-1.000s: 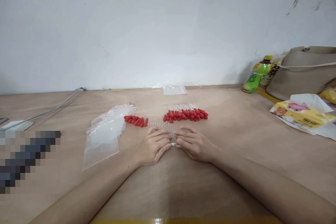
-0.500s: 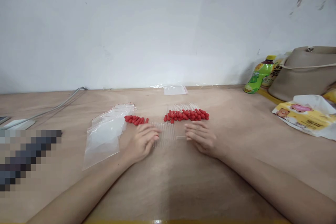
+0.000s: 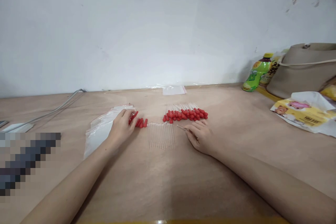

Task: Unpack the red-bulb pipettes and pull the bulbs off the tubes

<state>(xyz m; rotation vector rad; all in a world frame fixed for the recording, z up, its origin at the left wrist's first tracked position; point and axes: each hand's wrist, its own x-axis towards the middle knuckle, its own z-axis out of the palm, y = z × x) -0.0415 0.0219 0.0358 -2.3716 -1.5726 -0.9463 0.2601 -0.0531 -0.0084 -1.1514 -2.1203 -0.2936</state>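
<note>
My left hand [image 3: 123,124] is at the small group of loose red rubber bulbs [image 3: 141,123], thumb and fingers closing around one red rubber bulb [image 3: 134,115]; the fingers partly hide it. In my right hand [image 3: 201,134] a thin glass dropper tube [image 3: 181,127] is pinched, its end pointing left. Between the hands, a row of clear glass tubes [image 3: 160,135] lies side by side. Beyond the right hand is a pile of glass droppers with red bulbs fitted [image 3: 185,114], their glass ends pointing toward the wall.
Clear zip bags [image 3: 98,131] lie fanned out beneath and beside my left forearm. Another small bag [image 3: 173,90] is by the wall. At right are a green bottle [image 3: 256,73], a beige bag [image 3: 301,71] and a printed wrapper [image 3: 301,112]. A grey cable [image 3: 57,106] runs along the left.
My left hand has moved left from the glass tubes to the loose red bulbs. My right hand has shifted slightly, and the tube in it now tilts upward to the left.
</note>
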